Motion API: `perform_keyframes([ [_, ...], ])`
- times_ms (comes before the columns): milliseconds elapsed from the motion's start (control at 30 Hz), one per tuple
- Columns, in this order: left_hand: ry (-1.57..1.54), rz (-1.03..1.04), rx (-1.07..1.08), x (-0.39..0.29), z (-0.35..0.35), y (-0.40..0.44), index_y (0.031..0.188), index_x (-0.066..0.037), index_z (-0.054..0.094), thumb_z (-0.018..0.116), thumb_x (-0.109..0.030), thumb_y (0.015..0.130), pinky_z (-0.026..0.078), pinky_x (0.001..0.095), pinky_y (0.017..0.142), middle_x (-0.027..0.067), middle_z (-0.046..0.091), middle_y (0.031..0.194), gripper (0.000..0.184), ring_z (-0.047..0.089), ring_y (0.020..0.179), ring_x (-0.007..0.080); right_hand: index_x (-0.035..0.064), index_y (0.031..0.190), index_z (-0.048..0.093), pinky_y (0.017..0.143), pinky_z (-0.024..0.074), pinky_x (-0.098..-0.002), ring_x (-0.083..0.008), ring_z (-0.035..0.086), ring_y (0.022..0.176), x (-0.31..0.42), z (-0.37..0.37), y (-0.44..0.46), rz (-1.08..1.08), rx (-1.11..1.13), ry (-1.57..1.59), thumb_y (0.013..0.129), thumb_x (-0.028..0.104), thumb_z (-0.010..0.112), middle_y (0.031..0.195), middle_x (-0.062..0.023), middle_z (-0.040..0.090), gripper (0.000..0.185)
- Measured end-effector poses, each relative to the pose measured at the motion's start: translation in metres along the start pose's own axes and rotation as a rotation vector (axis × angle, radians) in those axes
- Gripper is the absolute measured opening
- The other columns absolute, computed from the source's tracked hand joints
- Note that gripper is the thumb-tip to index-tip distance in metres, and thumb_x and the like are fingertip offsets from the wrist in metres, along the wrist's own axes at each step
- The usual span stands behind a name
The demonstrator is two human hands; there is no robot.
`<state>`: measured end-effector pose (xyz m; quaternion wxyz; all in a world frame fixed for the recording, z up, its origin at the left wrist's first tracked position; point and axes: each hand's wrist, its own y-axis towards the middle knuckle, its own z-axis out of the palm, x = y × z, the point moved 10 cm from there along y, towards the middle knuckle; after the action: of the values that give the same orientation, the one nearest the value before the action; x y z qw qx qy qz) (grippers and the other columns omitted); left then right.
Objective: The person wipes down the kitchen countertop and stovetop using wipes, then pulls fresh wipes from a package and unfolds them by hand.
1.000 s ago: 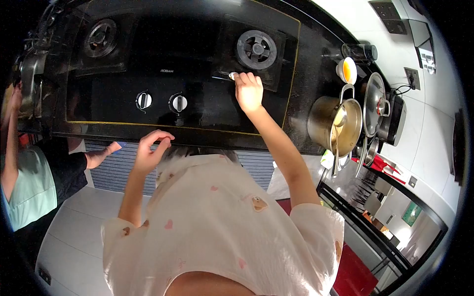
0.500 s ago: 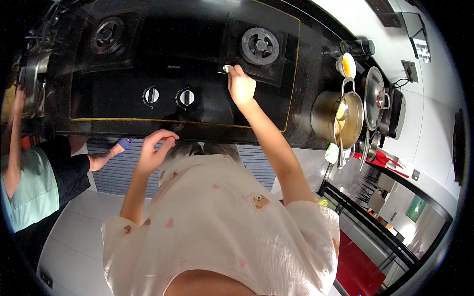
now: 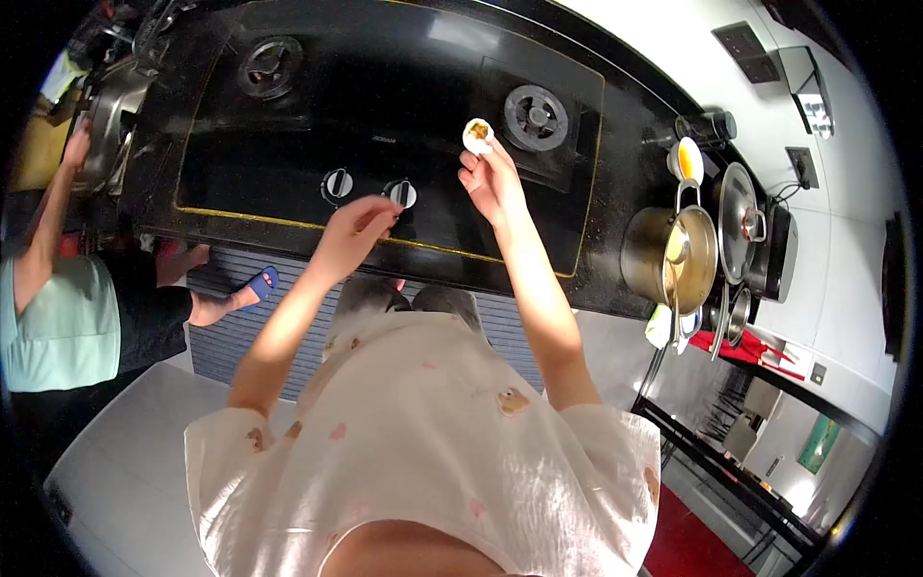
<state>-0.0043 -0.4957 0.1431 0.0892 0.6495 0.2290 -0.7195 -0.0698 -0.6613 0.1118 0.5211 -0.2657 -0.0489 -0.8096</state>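
Note:
Between the thumb and fingers of my right hand [image 3: 495,183] is a small wadded white wipe [image 3: 478,136], stained yellow-brown on the face turned up. It is raised above the black gas stove [image 3: 327,115], just left of the right burner [image 3: 536,118]. My left hand [image 3: 356,236] hovers at the front edge of the stove, close to the right knob [image 3: 402,194]. Its fingers are loosely bent, thumb apart, and nothing shows in them. The left knob [image 3: 337,183] and the left burner [image 3: 270,67] are farther to the left.
A steel pot [image 3: 649,255] with a ladle stands right of the stove, beside a lid [image 3: 738,221] and an orange-lined bowl [image 3: 686,159]. At the left, another person [image 3: 67,322] reaches toward a sink [image 3: 120,101]; their blue slipper [image 3: 260,287] is near the cabinet.
My right hand has lifted the wipe off the stove surface and turned its stained side up. My left hand has moved up and right, over the stove's front edge.

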Motion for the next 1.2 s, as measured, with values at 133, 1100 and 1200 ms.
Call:
perform_keyframes([
  [133,-0.206,-0.002,-0.015,-0.013,0.014,0.053,0.101,-0.003,0.055,0.052,-0.010,0.082,0.044,0.0191,0.064,0.0024,0.059,0.086,0.021,0.056,0.075,0.0085,0.0012,0.106,0.049,0.069,0.0425,-0.0272,-0.0130,0.052,0.079,-0.007,0.025,-0.009,-0.028,-0.014,-0.028,0.081,0.005,0.046,0.094,-0.0052,0.056,0.025],
  [1100,-0.471,-0.254,-0.789,0.073,-0.142,-0.145,0.095,-0.001,0.054,0.046,-0.016,0.086,0.044,0.0249,0.068,0.0064,0.058,0.083,0.020,0.056,0.071,0.0132,0.0154,0.095,0.060,0.088,0.0378,-0.0384,-0.0282,0.043,0.110,0.119,-0.060,0.207,-0.021,0.399,-2.479,0.078,0.020,0.054,0.106,-0.0103,0.055,0.019],
  [1200,-0.522,-0.253,-0.817,0.074,-0.142,-0.148,0.095,-0.001,0.054,0.046,-0.018,0.086,0.043,0.0246,0.068,0.0057,0.058,0.081,0.021,0.055,0.071,0.0129,0.0161,0.095,0.062,0.088,0.0374,-0.0378,-0.0280,0.044,0.108,0.113,-0.060,0.208,0.003,0.449,-2.464,0.077,0.018,0.054,0.108,-0.0095,0.053,0.019],
])
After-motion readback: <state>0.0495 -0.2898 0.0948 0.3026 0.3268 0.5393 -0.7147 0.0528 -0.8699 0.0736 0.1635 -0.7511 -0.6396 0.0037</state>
